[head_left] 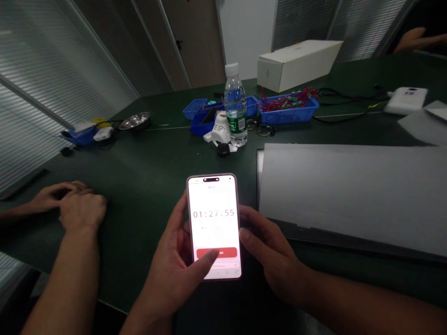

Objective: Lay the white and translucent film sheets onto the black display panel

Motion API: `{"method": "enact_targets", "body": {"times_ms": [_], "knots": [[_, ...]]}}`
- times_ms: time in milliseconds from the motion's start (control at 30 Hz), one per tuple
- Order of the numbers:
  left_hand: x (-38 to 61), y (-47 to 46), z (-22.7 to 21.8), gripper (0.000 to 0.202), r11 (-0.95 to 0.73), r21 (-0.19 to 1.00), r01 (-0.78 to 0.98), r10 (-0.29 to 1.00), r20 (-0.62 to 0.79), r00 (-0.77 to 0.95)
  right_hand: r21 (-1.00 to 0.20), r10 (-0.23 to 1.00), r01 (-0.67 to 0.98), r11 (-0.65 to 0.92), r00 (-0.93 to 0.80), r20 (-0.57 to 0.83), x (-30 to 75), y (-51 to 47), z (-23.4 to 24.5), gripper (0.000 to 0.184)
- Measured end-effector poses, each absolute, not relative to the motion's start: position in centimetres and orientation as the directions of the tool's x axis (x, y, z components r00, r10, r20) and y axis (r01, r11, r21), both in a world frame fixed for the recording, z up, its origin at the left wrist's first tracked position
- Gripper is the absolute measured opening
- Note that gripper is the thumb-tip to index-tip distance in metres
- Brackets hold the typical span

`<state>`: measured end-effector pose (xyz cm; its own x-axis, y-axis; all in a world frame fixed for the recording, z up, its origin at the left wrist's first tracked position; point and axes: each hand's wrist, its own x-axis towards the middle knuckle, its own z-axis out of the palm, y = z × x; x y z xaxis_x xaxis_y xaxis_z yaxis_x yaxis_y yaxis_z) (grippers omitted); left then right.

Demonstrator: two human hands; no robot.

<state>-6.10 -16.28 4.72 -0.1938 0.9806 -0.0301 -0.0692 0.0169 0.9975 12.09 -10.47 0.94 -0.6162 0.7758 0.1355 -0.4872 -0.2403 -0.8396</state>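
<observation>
A smartphone (214, 195) is held upright in front of me, its lit white screen showing a running-style time of 01:27.55 and a red button. My left hand (172, 265) wraps its left edge, with the thumb lying over the red button. At the right edge, my right hand (270, 251) grips the phone with fingers behind it and the thumb along its side. The fingers behind the phone are partly hidden.
Another person's hands (82, 204) rest on the dark green table (146, 158) at left. Ahead stand a water bottle (235, 107), blue bins (289, 115) with red wires, and a white box (296, 65). A grey sheet (349, 190) lies at right. Eyeglasses (266, 130) sit near the bottle.
</observation>
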Motion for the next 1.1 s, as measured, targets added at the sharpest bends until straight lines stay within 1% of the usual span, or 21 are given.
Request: {"method": "enact_targets", "body": {"times_ms": [300, 433, 567, 1100], "knots": [[-6.04, -16.28, 4.82, 0.105, 0.033, 0.994, -0.102, 0.981, -0.051, -0.187, -0.829, 0.775, -0.496, -0.259, -0.619, 0.128, 12.02, -10.43, 1.25, 0.042], [-6.09, -16.22, 4.81, 0.107, 0.038, 0.995, -0.092, 0.978, -0.055, -0.199, -0.836, 0.775, -0.489, -0.25, -0.618, 0.13, 12.06, -10.38, 1.3, 0.042], [-6.07, -16.29, 4.83, 0.104, 0.032, 0.996, -0.084, 0.977, -0.049, -0.205, -0.836, 0.777, -0.494, -0.239, -0.613, 0.14, 12.07, -10.41, 1.42, 0.041], [-5.98, -16.27, 5.0, 0.106, 0.045, 0.997, -0.06, 0.978, -0.057, -0.203, -0.83, 0.77, -0.491, -0.264, -0.626, 0.126, 12.05, -10.52, 0.84, 0.042]]}}
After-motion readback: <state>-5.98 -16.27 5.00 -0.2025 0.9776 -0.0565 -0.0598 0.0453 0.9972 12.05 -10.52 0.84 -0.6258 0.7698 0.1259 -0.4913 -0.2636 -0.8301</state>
